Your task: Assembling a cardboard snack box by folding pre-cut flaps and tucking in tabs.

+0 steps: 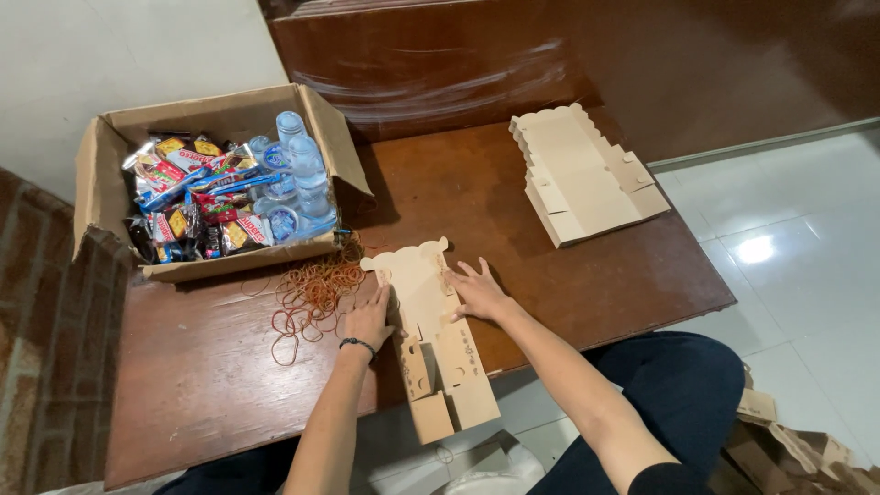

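Note:
A flat, die-cut tan cardboard box blank (431,339) lies on the brown wooden table (568,275), its near end hanging over the front edge. My left hand (369,317), with a dark band at the wrist, presses flat on the blank's left side. My right hand (477,291) rests with fingers spread on its right side. Neither hand grips anything.
A pile of orange rubber bands (312,291) lies left of the blank. An open carton (220,179) at the back left holds snack packets and small water bottles. A stack of flat box blanks (585,176) sits at the back right. More cardboard (797,445) lies on the floor.

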